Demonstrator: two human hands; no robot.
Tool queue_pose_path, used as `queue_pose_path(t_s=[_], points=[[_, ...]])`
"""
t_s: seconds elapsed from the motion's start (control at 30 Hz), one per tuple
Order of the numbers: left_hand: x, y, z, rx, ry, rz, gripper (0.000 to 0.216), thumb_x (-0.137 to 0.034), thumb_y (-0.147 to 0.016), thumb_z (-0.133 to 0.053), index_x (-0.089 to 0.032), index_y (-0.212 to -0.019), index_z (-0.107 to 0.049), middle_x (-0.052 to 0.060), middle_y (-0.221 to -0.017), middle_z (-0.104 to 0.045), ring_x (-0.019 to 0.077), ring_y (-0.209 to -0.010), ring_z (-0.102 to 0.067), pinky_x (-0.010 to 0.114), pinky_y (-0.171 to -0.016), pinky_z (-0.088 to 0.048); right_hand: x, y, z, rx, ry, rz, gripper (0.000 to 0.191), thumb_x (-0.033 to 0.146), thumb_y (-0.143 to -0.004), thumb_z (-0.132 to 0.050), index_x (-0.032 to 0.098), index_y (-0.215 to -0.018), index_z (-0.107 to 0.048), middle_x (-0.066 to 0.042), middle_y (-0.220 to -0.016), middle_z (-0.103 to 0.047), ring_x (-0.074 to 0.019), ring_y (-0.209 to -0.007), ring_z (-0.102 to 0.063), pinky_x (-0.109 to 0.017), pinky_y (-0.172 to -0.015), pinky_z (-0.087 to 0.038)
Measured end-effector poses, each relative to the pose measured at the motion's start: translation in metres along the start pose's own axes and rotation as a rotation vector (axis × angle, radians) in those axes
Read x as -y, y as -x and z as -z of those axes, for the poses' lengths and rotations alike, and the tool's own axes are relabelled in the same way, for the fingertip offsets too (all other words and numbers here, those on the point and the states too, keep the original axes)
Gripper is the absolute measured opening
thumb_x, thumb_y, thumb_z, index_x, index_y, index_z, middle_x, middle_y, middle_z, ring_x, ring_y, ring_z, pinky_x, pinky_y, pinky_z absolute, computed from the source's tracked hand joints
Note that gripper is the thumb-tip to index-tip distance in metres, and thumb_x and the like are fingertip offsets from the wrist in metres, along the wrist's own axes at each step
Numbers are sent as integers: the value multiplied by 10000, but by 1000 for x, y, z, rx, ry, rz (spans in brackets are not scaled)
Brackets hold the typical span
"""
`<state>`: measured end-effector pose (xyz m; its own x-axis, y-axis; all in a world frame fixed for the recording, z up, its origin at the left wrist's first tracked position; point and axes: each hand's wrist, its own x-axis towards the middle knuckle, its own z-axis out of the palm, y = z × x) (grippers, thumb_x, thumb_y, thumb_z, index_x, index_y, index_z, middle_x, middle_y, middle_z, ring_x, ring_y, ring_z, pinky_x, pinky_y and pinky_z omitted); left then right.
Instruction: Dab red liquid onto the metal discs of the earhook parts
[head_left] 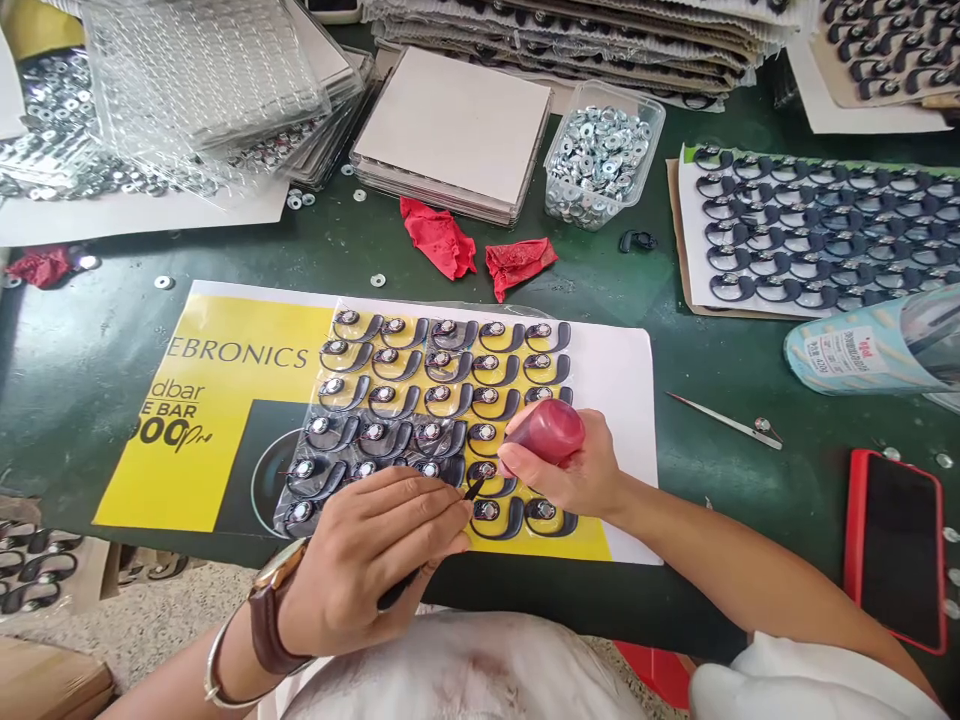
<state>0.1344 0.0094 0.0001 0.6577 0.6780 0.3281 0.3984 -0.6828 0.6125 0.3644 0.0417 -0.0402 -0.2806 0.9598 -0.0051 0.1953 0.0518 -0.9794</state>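
Observation:
My left hand is closed around black tweezers, mostly hidden by my fingers. Their dark tip points at one of the black hook-shaped pieces near the lower right of the rows. A dark red squeeze bottle is gripped in my right hand, tilted, with its lower end close to the same piece. Each hook-shaped piece carries a small round silver part. The rows lie on a clear plastic sheet over a yellow, black and white printed board.
Behind are a tub of metal washers, stacked white cards and red scraps. On the right lie a filled tray, a cup, silver tweezers and a phone. Loose washers are scattered at left.

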Motion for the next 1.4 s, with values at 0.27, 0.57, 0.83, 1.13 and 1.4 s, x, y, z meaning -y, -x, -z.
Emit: queue_pose_path(t_s=[0.27,0.57,0.83,1.13,1.4], points=[[7,-14,5,-73,140,195,152,-40,-847,-598,-146,-944,-645,28,-872,-735,117,-769,-688,235,-720,-535,5,0,-1,-16,-18,191,224,339,-722,-796,171,-747,-649,-43,-686,-703,-156,-564,-661,-254,-530,-548],[9,-6,1,-84,-172,-101,204,-103,-879,-581,-86,-1065,-662,78,-982,-746,190,-913,-710,323,-836,-565,9,-32,16,-44,-175,26,218,353,-732,-788,190,-787,-654,-27,-641,-695,-186,-574,-681,-305,-561,-570],[13,-7,-5,-44,-340,-178,204,-156,-926,-556,-57,-1055,-678,105,-1019,-738,219,-980,-698,341,-871,-568,-9,-36,3,-17,-174,49,201,310,-754,-770,185,-859,-653,-43,-678,-711,-189,-609,-680,-326,-611,-578],[8,-11,-6,-44,-349,-175,221,-151,-947,-518,-38,-1026,-690,113,-1014,-740,226,-982,-695,350,-881,-556,-9,-35,1,-23,-40,36,190,325,-753,-768,177,-801,-659,-37,-666,-709,-172,-577,-672,-284,-558,-566],[8,-12,-4,-37,-337,-165,219,-152,-945,-522,-40,-1032,-689,115,-1014,-740,234,-964,-706,352,-855,-573,-7,-34,1,-75,-115,66,210,334,-758,-763,183,-847,-646,-40,-656,-719,-186,-578,-681,-314,-575,-579]])
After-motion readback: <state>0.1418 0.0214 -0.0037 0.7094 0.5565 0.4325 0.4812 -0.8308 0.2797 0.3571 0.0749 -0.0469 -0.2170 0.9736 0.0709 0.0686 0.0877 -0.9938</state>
